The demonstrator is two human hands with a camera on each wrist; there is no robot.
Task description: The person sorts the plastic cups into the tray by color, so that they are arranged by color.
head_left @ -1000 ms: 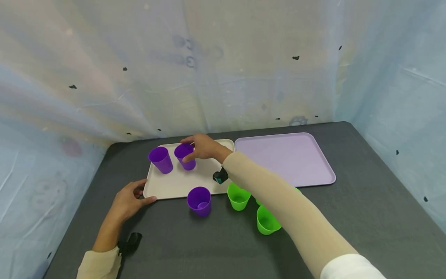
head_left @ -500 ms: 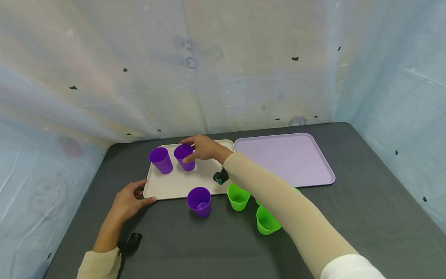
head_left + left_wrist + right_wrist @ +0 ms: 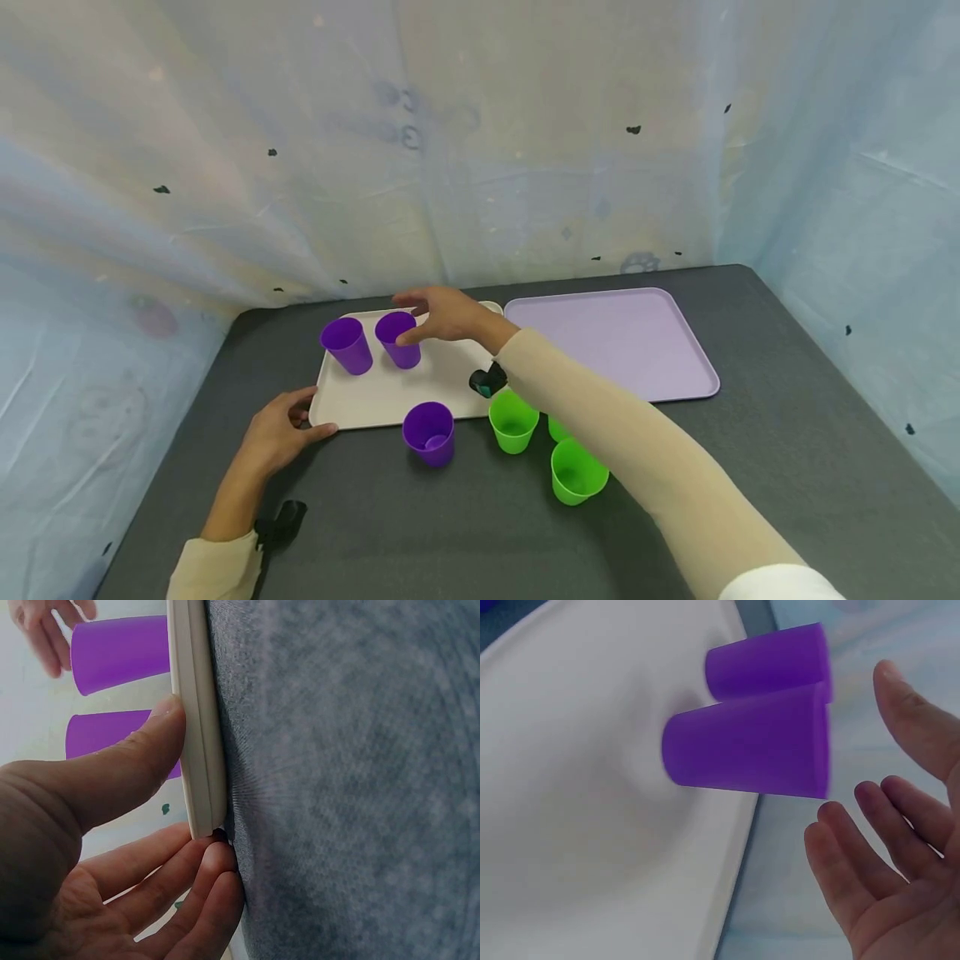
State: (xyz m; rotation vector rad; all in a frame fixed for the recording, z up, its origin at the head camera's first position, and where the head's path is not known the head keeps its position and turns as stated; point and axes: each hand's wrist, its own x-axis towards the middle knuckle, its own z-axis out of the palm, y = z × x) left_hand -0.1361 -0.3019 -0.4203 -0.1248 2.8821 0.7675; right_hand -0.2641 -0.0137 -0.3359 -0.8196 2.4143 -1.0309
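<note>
Fingers of the right hand (image 3: 450,317) spread loosely beside the rim of a purple plastic cup (image 3: 398,338), released from it; the right wrist view shows a clear gap between the fingertips (image 3: 832,825) and the cup's side. This cup stands upright at the far end of a cream rectangular plastic tray (image 3: 390,392), just beside a second purple plastic cup (image 3: 347,344) to its left. The left hand (image 3: 279,432) grips the tray's near left corner: its thumb (image 3: 142,761) presses on the rim while the fingers curl under the edge. A third purple cup (image 3: 429,432) stands on the dark grey table (image 3: 787,450) just off the tray's near edge. Three bright green plastic cups (image 3: 576,472) cluster on the table to its right, one partly hidden behind the beige-sleeved right forearm. A lilac rectangular tray (image 3: 611,342) lies beside the cream tray, on its right.
</note>
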